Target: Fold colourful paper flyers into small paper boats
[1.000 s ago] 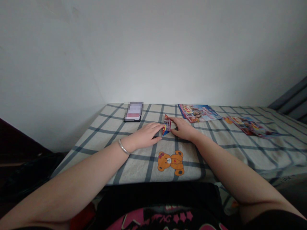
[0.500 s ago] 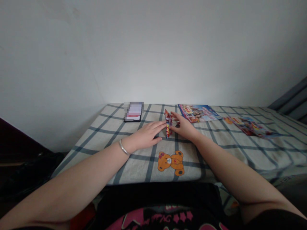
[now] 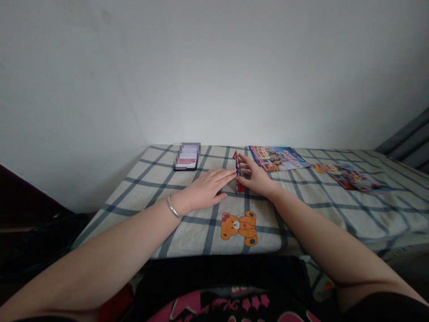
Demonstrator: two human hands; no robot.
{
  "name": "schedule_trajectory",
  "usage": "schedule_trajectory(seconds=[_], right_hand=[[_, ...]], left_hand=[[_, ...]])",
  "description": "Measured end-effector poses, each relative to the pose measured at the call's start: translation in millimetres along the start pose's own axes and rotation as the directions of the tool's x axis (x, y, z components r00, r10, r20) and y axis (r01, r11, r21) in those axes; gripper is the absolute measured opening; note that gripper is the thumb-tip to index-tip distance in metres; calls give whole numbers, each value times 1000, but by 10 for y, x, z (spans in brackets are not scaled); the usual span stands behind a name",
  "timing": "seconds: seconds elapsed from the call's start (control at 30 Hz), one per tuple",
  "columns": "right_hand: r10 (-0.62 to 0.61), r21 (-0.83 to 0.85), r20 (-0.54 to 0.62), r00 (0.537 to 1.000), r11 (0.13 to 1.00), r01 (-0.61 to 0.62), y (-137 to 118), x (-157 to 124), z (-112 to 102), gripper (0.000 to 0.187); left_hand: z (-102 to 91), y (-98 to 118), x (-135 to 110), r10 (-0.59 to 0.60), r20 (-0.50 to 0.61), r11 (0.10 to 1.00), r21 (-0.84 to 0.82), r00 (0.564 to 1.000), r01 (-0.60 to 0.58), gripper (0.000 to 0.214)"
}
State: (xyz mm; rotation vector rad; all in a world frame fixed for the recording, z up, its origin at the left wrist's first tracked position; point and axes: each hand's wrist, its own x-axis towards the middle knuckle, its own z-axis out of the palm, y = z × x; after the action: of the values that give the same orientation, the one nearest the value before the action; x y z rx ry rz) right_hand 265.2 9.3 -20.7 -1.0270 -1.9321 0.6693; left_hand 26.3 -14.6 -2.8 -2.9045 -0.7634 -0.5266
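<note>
A folded printed leaflet (image 3: 239, 188), mostly red and blue, stands on edge between my hands. It is seen nearly edge-on, so most of its print is hidden. My left hand (image 3: 212, 185) lies flat, palm down, its fingers stretched out and the fingertips touching the leaflet's left side. A silver bangle (image 3: 172, 206) circles that wrist. From the right, my right hand (image 3: 258, 178) has its bent fingers and thumb on the leaflet, steadying it upright. The fingers there are slightly spread, and the thumb is nearer to me.
A phone (image 3: 187, 158) lies at the back left on the checked tablecloth (image 3: 147, 181). Two colourful leaflets lie to the right: one leaflet (image 3: 279, 157) by the wall and another leaflet (image 3: 355, 178) farther right. A printed bear (image 3: 239, 228) marks the cloth's front. The wall (image 3: 234, 80) borders the back.
The leaflet has turned more edge-on and shifted slightly right, and its yellow print no longer shows. My left hand has slid slightly right with it; my right hand has barely moved.
</note>
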Motion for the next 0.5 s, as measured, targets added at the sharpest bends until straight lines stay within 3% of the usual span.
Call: schedule_trajectory(seconds=[0.27,0.5], right_hand=[[37,90,51,998,995,-41,22,4,-43,77],[81,42,60,995,996,-83,33,34,-102,66]], left_hand=[[20,-2,-5,-18,-53,984,177,998,27,54],[-2,7,14,-52,-74,974,218,996,67,49]])
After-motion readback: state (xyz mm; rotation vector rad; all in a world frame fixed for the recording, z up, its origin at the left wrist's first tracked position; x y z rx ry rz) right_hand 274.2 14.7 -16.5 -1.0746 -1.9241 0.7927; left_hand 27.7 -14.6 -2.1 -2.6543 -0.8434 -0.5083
